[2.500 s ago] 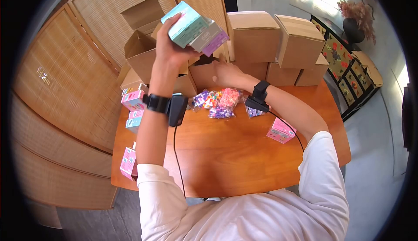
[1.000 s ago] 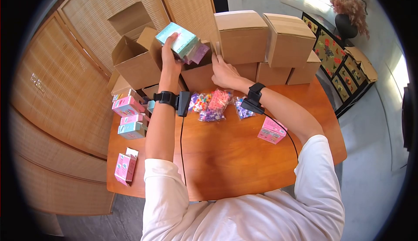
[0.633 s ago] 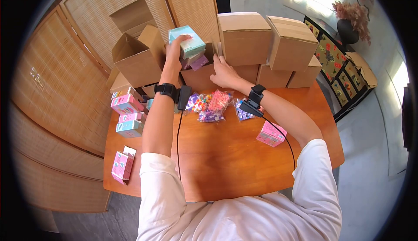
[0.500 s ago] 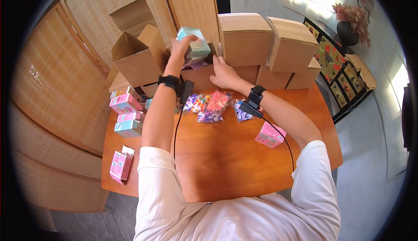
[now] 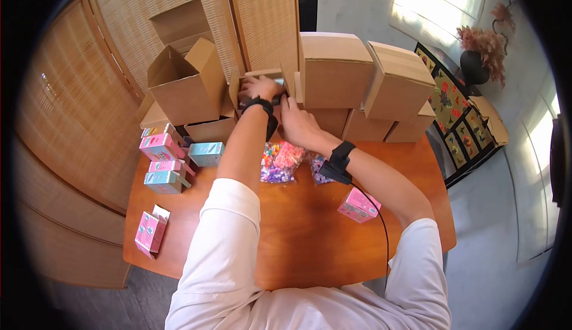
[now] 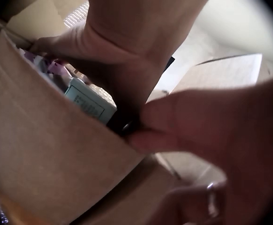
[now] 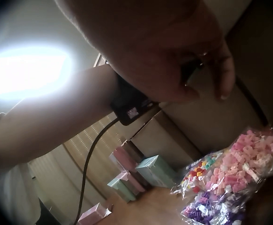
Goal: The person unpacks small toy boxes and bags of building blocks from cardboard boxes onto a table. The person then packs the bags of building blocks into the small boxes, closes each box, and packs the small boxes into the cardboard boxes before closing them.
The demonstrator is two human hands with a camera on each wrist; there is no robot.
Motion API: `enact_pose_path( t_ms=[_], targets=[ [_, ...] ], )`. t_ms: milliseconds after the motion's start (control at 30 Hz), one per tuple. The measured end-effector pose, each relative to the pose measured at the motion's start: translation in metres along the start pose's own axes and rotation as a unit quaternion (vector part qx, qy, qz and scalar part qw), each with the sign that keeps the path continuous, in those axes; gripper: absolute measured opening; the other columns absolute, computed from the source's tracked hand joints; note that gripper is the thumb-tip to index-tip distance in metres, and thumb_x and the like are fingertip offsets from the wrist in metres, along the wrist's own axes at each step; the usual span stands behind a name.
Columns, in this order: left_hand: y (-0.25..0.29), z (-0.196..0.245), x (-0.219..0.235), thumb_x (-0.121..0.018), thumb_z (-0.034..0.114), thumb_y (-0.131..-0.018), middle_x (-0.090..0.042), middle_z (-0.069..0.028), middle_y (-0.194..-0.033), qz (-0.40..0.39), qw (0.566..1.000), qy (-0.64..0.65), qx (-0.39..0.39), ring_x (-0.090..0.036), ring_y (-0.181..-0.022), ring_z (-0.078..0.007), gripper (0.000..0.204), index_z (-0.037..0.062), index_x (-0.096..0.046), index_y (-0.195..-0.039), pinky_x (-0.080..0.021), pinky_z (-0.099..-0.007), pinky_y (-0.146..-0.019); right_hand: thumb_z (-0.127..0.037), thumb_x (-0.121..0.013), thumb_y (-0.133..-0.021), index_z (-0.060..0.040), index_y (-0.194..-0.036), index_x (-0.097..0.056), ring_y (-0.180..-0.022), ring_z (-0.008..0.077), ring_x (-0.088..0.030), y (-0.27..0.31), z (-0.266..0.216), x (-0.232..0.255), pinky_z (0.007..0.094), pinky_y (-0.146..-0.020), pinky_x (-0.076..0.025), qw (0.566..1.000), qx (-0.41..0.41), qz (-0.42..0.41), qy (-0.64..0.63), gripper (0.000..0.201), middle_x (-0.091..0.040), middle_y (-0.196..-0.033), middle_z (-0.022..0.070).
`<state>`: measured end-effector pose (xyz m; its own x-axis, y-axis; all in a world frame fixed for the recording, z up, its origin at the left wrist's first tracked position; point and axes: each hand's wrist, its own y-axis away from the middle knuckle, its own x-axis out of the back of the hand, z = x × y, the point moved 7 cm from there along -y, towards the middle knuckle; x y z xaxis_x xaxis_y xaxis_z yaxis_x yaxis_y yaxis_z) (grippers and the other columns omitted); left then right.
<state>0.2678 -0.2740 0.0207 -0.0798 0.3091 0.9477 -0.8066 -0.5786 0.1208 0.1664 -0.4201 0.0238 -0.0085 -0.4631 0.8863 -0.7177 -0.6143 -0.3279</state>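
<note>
In the head view, the left hand (image 5: 261, 86) is down inside an open cardboard carton (image 5: 265, 72), fingers spread over its contents. A teal box (image 6: 90, 101) lies in the carton beneath the left hand (image 6: 122, 51) in the left wrist view, with purple and white packaging beyond it; the fingertips are partly hidden. The right hand (image 5: 302, 128) is at the carton's near right corner. Its thumb and forefinger pinch the rim, as the left wrist view shows. In the right wrist view the back of the right hand (image 7: 160, 56) hides the grip.
A taller open carton (image 5: 187, 95) stands left, closed cartons (image 5: 336, 71) are stacked right. Bags of colored pieces (image 5: 287, 158) lie in front. Small boxes (image 5: 164, 181) line the left side, beside a teal one (image 5: 207, 153); a pink box (image 5: 360, 205) sits at the right.
The left hand has come down into the carton with the teal and purple boxes, and its fingers are now spread instead of round them. The right hand stays at the carton's edge.
</note>
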Motion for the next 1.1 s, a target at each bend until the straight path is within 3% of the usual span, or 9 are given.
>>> enact_pose_path(
  t_ms=[233, 400, 467, 567, 767, 867, 933, 967, 1100],
  targets=[
    [-0.065, -0.005, -0.072, -0.075, 0.061, -0.081, -0.021, -0.0282, -0.163, -0.054, 0.997, 0.023, 0.055, -0.021, -0.146, -0.0589, 0.097, 0.0213, -0.035, -0.160, -0.027, -0.0811, -0.103, -0.008, -0.066, -0.083, 0.0118, -0.135, -0.042, -0.090, 0.0498, -0.069, 0.009, -0.003, 0.007, 0.0580, -0.078, -0.057, 0.999, 0.031, 0.002, 0.013, 0.060, -0.051, -0.126, 0.0300],
    [-0.006, -0.003, 0.003, -0.074, 0.043, -0.085, -0.038, -0.0333, -0.153, -0.031, 0.978, 0.019, -0.204, -0.035, -0.144, -0.0534, 0.072, 0.0086, -0.054, -0.145, -0.034, -0.0617, -0.115, 0.000, -0.055, -0.089, 0.0018, -0.130, -0.050, -0.112, 0.0489, -0.060, 0.011, -0.013, 0.036, 0.0533, -0.098, -0.051, 0.979, 0.055, 0.160, -0.115, 0.042, -0.050, -0.133, 0.0250],
    [0.060, -0.011, 0.059, -0.070, 0.021, -0.084, -0.044, -0.0385, -0.146, 0.287, 0.899, 0.059, -0.326, -0.043, -0.139, -0.0517, 0.051, 0.0012, -0.062, -0.131, -0.037, -0.0530, -0.115, 0.001, -0.055, -0.088, 0.0022, -0.130, -0.050, -0.115, 0.0492, -0.058, 0.008, -0.018, 0.039, 0.0521, -0.102, -0.048, 0.971, 0.079, 0.214, -0.072, 0.043, -0.051, -0.133, 0.0260],
    [0.110, -0.041, 0.064, -0.067, 0.008, -0.080, -0.042, -0.0420, -0.146, 0.436, 0.827, 0.052, -0.350, -0.046, -0.133, -0.0526, 0.049, -0.0007, -0.059, -0.128, -0.038, -0.0561, -0.112, 0.001, -0.061, -0.082, 0.0086, -0.135, -0.046, -0.122, 0.0486, -0.053, 0.000, -0.024, 0.032, 0.0535, -0.108, -0.042, 0.962, 0.090, 0.259, 0.013, 0.055, -0.050, -0.134, 0.0302],
    [0.101, -0.071, 0.024, -0.071, 0.010, -0.081, -0.035, -0.0440, -0.150, 0.297, 0.886, 0.097, -0.344, -0.060, -0.112, -0.0508, 0.060, -0.0002, -0.052, -0.137, -0.045, -0.0552, -0.105, -0.003, -0.057, -0.084, 0.0126, -0.131, -0.043, -0.110, 0.0542, -0.062, -0.032, -0.023, 0.003, 0.0578, -0.098, -0.049, 0.998, -0.052, 0.030, 0.001, 0.052, -0.064, -0.113, 0.0407],
    [0.105, -0.064, 0.013, -0.072, 0.019, -0.082, -0.056, -0.0384, -0.130, 0.294, 0.867, 0.061, -0.397, -0.064, -0.104, -0.0461, 0.068, 0.0015, -0.047, -0.143, -0.050, -0.0521, -0.097, -0.006, -0.058, -0.085, 0.0090, -0.132, -0.045, -0.109, 0.0527, -0.064, -0.040, -0.020, 0.001, 0.0586, -0.095, -0.051, 0.995, -0.098, -0.023, -0.008, 0.052, -0.066, -0.110, 0.0401],
    [0.092, -0.052, -0.011, -0.069, 0.025, -0.084, -0.068, -0.0293, -0.104, 0.211, 0.864, 0.020, -0.457, -0.064, -0.107, -0.0420, 0.071, -0.0001, -0.044, -0.146, -0.049, -0.0504, -0.095, -0.007, -0.058, -0.085, 0.0082, -0.133, -0.047, -0.111, 0.0526, -0.064, -0.057, -0.014, 0.003, 0.0577, -0.096, -0.051, 0.992, -0.102, 0.068, -0.032, 0.051, -0.066, -0.113, 0.0391],
    [0.078, -0.055, -0.031, -0.066, 0.021, -0.084, -0.067, -0.0294, -0.107, 0.311, 0.810, -0.015, -0.497, -0.062, -0.112, -0.0429, 0.073, -0.0010, -0.040, -0.149, -0.047, -0.0515, -0.098, -0.007, -0.059, -0.085, 0.0073, -0.133, -0.049, -0.113, 0.0524, -0.063, -0.066, -0.009, 0.009, 0.0567, -0.097, -0.051, 0.980, -0.107, 0.154, -0.062, 0.050, -0.066, -0.116, 0.0380],
    [0.101, -0.051, -0.022, -0.065, 0.019, -0.083, -0.059, -0.0363, -0.122, 0.318, 0.832, -0.026, -0.454, -0.055, -0.119, -0.0541, 0.074, 0.0079, -0.040, -0.152, -0.040, -0.0588, -0.106, -0.016, -0.060, -0.085, 0.0098, -0.129, -0.055, -0.118, 0.0517, -0.062, -0.124, 0.027, 0.005, 0.0513, -0.105, -0.049, 0.964, -0.159, 0.205, -0.062, 0.051, -0.065, -0.123, 0.0354]
  ],
)
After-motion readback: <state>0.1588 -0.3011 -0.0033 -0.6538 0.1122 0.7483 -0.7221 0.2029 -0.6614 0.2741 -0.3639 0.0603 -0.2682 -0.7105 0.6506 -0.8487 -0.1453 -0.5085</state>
